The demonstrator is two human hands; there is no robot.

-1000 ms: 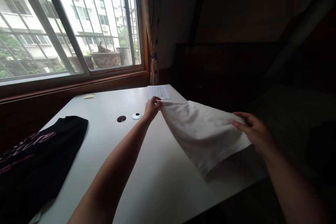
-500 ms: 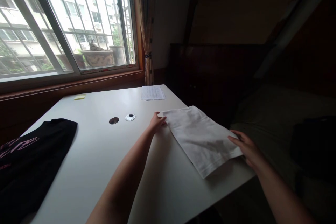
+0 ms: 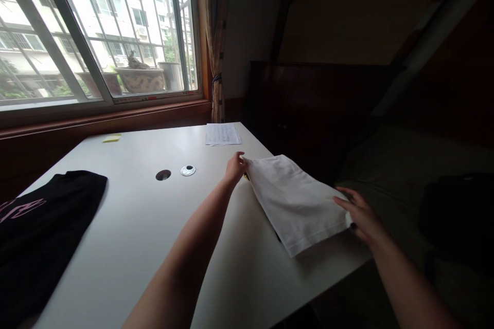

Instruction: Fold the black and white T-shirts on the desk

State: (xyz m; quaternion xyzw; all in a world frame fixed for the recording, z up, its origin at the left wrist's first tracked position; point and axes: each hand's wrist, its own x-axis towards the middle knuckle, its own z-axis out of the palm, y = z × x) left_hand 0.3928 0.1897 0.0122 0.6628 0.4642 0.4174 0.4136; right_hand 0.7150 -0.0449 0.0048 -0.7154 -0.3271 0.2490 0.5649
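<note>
A folded white cloth lies at the right side of the white table. My left hand is closed on its upper left corner, which is lifted a little. At the cloth's right edge is my right hand, its fingers closed round the lower right corner. Small bits of something yellow and dark show under the cloth beside my left hand. A black garment with pink lettering lies at the table's left side.
Papers lie at the table's far edge, and a yellow note at the far left. A round hole and a round metal cover are in mid-table. Behind are a barred window and a curtain.
My left hand has risen slightly and moved right with the cloth's corner, uncovering something yellow. The cloth's near edge has shifted a little left. The view has turned slightly.
</note>
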